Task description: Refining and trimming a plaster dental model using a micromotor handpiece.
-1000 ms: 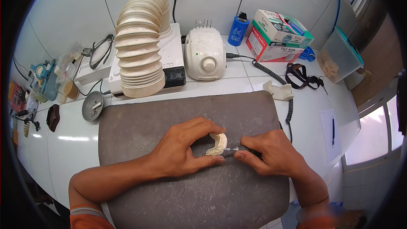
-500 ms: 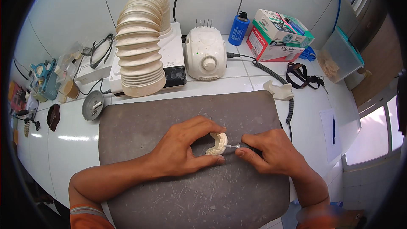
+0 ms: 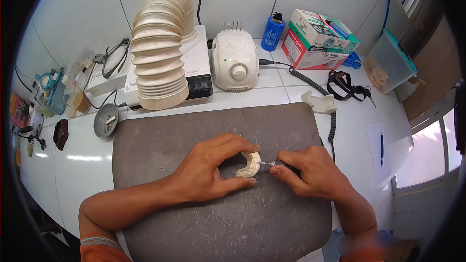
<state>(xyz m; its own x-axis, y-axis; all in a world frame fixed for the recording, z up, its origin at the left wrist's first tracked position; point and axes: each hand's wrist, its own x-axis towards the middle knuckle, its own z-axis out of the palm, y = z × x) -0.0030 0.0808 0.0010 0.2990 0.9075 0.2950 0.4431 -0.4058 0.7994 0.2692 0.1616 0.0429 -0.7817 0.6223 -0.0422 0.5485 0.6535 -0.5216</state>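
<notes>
Leftmost, a teal basket stands near a cup of brown liquid, with a dark brown object lying nearer the person. Next comes a round grey dish that holds a white stub, and behind it dark-framed glasses rest on a white box. A ribbed white hose curves down in front of a white machine, its mouth towards the grey mat.

Over the mat, the left hand makes a wide C, its index finger and thumb pinching opposite ends of a cream dental model between them. The model sits near the mat's middle, teeth outward to the right. Beyond the mat is a white control unit with a small green light. A blue can stands further right.

The right hand has its fingers closed around a dark handpiece, whose thin bit points left at the model's outer edge; whether it touches is too small to tell. Stacked boxes, a coiled cord, a dark strap and a clear bin follow; nearer lies a pen on paper.
</notes>
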